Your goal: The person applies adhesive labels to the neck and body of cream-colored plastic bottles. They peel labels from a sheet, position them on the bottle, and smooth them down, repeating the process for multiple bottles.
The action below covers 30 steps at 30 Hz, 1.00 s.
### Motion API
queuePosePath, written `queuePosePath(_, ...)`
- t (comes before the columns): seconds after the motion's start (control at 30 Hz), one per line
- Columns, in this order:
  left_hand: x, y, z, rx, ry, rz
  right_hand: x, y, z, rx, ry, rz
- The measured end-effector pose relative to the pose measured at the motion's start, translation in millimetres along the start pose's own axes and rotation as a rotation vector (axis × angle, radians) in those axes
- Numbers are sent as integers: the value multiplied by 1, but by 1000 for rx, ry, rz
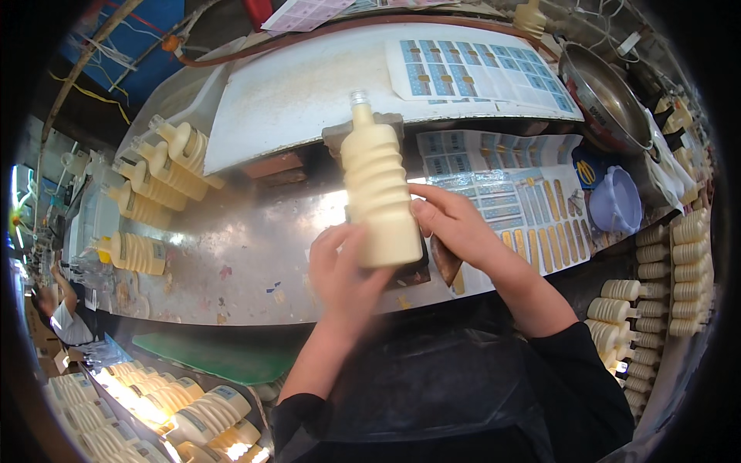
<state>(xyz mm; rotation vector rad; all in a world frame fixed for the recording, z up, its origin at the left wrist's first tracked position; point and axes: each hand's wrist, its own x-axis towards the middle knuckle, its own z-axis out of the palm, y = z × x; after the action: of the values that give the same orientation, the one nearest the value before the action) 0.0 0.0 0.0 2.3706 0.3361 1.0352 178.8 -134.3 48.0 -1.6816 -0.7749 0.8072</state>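
A cream ribbed bottle [378,185] with a clear threaded neck lies in front of me, its neck pointing away and its upper part over a dark brown block [333,140]. My right hand [455,228] grips the bottle's lower right side with thumb and fingers. Against the lower left side is my left hand [340,266], smeared by motion, so its finger grip is unclear. Below my right hand is a brown pointed piece [445,261], partly hidden. Sheets of blue and gold labels [532,204] lie right of the bottle.
Several similar bottles [166,166] lie at the table's left; more are stacked at lower left [208,417] and right [617,309]. Beyond is a white board [301,85] with another label sheet [482,69]. A metal pan [606,96] and purple basin [615,201] stand right. Another person [65,312] works far left.
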Motion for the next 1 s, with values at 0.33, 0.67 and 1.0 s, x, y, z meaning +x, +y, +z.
queuePosePath(0.33,6,7,15,114,7,51,-2,42,-20,-115,139,-28)
queuePosePath(0.67,-15,5,13,110,-112,25,-107,79,-63,-768,287,-259)
queuePosePath(1.0,-13,11,18,154,-56,3,-142,109,-29,-903,29,-485)
